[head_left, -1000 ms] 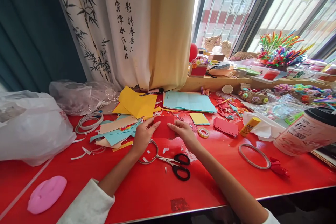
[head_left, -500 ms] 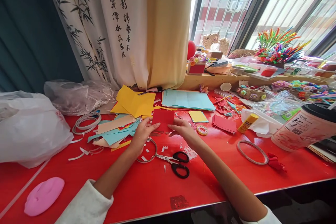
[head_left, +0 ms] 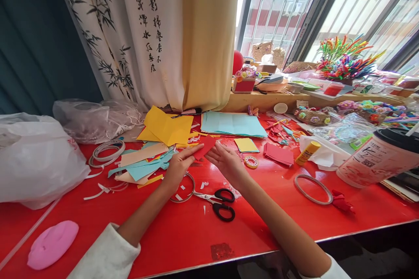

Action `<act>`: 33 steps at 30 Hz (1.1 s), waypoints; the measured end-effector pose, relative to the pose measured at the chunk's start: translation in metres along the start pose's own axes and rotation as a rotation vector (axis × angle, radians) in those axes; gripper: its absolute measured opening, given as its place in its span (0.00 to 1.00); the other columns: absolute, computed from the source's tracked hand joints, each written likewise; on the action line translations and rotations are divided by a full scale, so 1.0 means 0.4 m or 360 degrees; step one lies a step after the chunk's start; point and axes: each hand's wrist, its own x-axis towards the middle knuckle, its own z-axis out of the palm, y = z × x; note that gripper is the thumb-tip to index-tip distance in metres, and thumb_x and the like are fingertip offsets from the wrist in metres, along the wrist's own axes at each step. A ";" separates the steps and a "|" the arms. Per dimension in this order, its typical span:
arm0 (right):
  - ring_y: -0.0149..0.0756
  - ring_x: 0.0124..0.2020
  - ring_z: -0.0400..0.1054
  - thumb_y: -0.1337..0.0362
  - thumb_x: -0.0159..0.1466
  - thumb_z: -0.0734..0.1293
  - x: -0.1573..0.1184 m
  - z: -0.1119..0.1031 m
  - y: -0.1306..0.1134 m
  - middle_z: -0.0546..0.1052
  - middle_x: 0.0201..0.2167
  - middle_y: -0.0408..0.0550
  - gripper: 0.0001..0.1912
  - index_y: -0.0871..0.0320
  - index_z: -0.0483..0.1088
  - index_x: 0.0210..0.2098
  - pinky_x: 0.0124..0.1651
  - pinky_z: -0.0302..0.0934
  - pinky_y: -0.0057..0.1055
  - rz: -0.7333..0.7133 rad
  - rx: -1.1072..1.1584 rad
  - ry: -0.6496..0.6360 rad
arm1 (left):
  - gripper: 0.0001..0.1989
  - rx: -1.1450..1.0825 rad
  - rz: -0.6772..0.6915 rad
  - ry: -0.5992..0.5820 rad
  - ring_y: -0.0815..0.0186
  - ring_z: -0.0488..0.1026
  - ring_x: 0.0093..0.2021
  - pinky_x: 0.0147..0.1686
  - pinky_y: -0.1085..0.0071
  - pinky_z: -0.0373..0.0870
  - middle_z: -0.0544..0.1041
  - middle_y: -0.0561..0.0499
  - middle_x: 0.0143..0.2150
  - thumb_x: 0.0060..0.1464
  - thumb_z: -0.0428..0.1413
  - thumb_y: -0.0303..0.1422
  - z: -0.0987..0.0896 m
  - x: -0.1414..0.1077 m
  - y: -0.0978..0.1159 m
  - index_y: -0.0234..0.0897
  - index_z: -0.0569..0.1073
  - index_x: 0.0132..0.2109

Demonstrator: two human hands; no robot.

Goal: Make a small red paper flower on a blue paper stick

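Note:
A small square of red paper [head_left: 204, 147] is held up over the middle of the table, tilted cornerwise. My left hand [head_left: 180, 165] pinches its left side between thumb and fingers. At the paper's right corner, my right hand [head_left: 229, 165] has its thumb and fingertips on it, the fingers fairly straight. Just below the hands lie scissors [head_left: 214, 200] with black handles, their tips by a tape ring [head_left: 183, 188]. White paper scraps [head_left: 204, 185] are scattered around them. Left of my left hand is a heap of cut paper strips [head_left: 144, 163].
Behind are yellow sheets [head_left: 170, 127] and light blue sheets [head_left: 232, 124]. To the right sit a red paper stack [head_left: 278, 154], a glue stick [head_left: 307, 153], a tape roll [head_left: 313, 189] and a large cup [head_left: 376, 159]. A plastic bag [head_left: 39, 161] and pink clay [head_left: 53, 244] are at left.
The red paper has turned from facing me squarely to a tilted, cornerwise position. My right hand has rotated, its fingers shifting toward the paper's corner.

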 end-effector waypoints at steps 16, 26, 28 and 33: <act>0.33 0.30 0.69 0.56 0.53 0.68 -0.008 -0.002 0.029 0.75 0.27 0.43 0.12 0.58 0.71 0.31 0.36 0.66 0.32 -0.0237 -0.0683 0.0098 | 0.16 0.0413 0.0044 0.0114 0.61 0.69 0.44 0.42 0.70 0.65 0.74 0.49 0.42 0.48 0.56 0.42 0.013 0.003 -0.020 0.38 0.71 0.41; 0.31 0.26 0.65 0.55 0.54 0.66 -0.004 -0.015 0.048 0.68 0.20 0.41 0.15 0.59 0.64 0.20 0.31 0.64 0.30 -0.0323 -0.0853 0.0123 | 0.16 0.0252 0.0008 0.0175 0.65 0.70 0.39 0.40 0.71 0.66 0.74 0.50 0.39 0.49 0.54 0.43 0.035 -0.014 -0.023 0.37 0.72 0.41; 0.30 0.25 0.64 0.55 0.54 0.66 -0.004 -0.013 0.047 0.67 0.20 0.41 0.14 0.59 0.64 0.21 0.31 0.64 0.29 -0.0320 -0.0834 0.0097 | 0.16 0.0297 0.0020 0.0187 0.65 0.70 0.37 0.38 0.72 0.66 0.75 0.51 0.37 0.50 0.54 0.43 0.034 -0.013 -0.019 0.36 0.73 0.39; 0.32 0.27 0.67 0.55 0.55 0.65 -0.007 0.000 0.042 0.70 0.22 0.42 0.14 0.60 0.66 0.24 0.35 0.67 0.32 -0.0221 -0.0753 0.0017 | 0.14 0.0290 0.0078 0.0208 0.65 0.70 0.38 0.37 0.73 0.65 0.74 0.52 0.34 0.50 0.55 0.42 0.029 -0.010 -0.020 0.36 0.73 0.37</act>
